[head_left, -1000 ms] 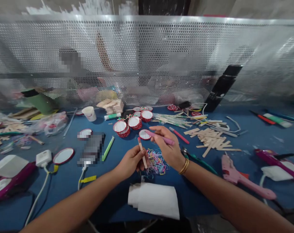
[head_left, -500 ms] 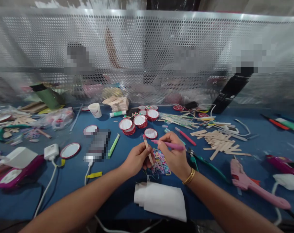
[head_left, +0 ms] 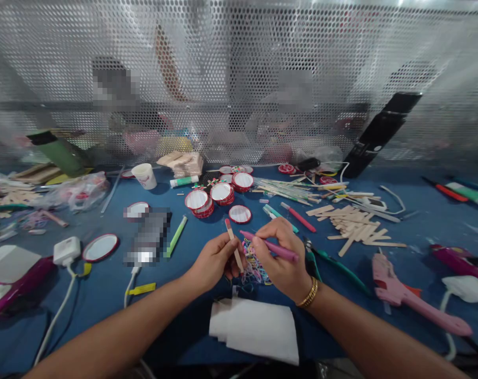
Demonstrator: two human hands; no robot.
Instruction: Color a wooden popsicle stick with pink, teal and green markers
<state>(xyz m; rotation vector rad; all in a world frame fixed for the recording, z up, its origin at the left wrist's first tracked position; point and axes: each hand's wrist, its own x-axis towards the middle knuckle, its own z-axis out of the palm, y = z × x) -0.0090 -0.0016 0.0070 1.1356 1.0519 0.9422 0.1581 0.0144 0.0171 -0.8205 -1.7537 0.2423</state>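
Pinched in my left hand [head_left: 212, 262] is a flat wooden craft stick [head_left: 231, 235], tilted, its upper end coloured red. My right hand [head_left: 287, 263] grips a pink marker [head_left: 281, 250] like a writing pen. The marker's tip points left toward the stick, with a small gap between them. Beneath and between my hands lies a tangle of colourful thin bands or threads [head_left: 257, 268], partly hidden by my fingers. A white folded sheet or pouch [head_left: 258, 329] rests on the blue table just in front of me.
Round red-rimmed pieces [head_left: 222, 193] stand stacked beyond my hands. To the right are loose craft sticks [head_left: 355, 226], green-handled pliers [head_left: 344, 271] and a pink glue gun [head_left: 400, 295]. On the left lie a green marker [head_left: 177, 236], a phone [head_left: 150, 234] and a white charger [head_left: 67, 250].
The camera view has shifted slightly, tilting down and to the right. My hands keep their hold on the stick and marker; the marker's tip sits a little lower along the stick.
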